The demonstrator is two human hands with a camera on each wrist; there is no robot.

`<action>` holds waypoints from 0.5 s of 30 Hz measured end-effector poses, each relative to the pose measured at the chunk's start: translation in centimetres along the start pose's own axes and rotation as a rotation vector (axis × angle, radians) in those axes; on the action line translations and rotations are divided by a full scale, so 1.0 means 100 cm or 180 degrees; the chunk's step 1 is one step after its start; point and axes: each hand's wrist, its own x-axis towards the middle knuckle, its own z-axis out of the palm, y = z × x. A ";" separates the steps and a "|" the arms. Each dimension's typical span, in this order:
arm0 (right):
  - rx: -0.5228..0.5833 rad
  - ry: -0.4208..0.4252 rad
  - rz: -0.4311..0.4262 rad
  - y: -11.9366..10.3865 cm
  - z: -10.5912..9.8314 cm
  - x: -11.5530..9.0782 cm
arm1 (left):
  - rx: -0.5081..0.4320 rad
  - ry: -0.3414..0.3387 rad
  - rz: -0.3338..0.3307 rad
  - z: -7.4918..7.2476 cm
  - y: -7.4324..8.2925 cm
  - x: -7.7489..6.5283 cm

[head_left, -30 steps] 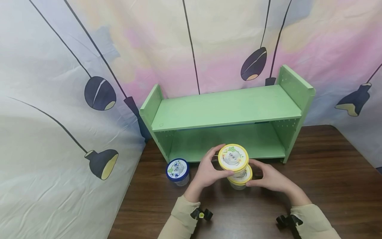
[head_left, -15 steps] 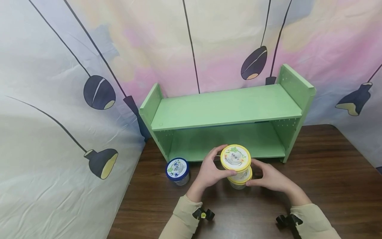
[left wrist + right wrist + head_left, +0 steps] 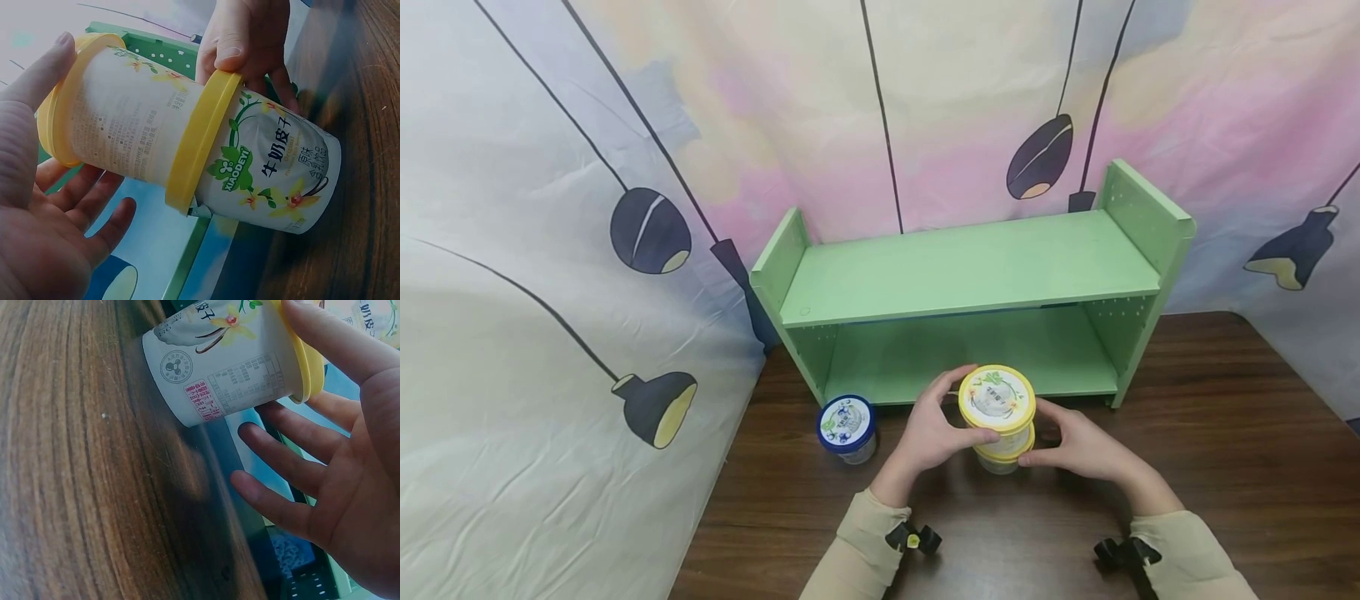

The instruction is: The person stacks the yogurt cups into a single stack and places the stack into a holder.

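Left hand (image 3: pixel 928 433) pinching the upper yellow-lidded cup (image 3: pixel 997 398), right hand (image 3: pixel 1086 447) gripping the lower yellow-lidded cup (image 3: pixel 275 165) directly beneath, one stacked on the other! Left of that grip, a blue-lidded cup (image 3: pixel 846 423); beyond both hands, the green shelf (image 3: pixel 970 271).

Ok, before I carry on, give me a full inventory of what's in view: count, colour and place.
Upper yellow-lidded tub: 1, white body, stacked on the lower one
Lower yellow-lidded tub: 1, white body, under the upper one
Blue-lidded tub: 1, blue-rimmed white lid, on the table left of the stack
Shelf unit: 1, green, behind the tubs
Table: 1, dark brown, beneath everything
Backdrop: pastel, behind the shelf unit
Printed lamps: at least six, dark, on the backdrop
Wrist devices: 2, black, one per wrist
Sleeves: 2, beige, on the forearms
Left hand: 1, bare, holding the upper tub
Right hand: 1, bare, holding the lower tub
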 end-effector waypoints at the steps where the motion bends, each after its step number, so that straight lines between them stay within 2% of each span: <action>1: 0.0008 -0.0002 0.0002 0.000 0.000 0.000 | -0.0001 -0.0011 0.0008 0.000 0.000 0.000; 15: 0.0027 0.0011 -0.0001 -0.003 0.000 -0.001 | -0.0031 -0.0051 -0.0007 0.002 -0.003 0.000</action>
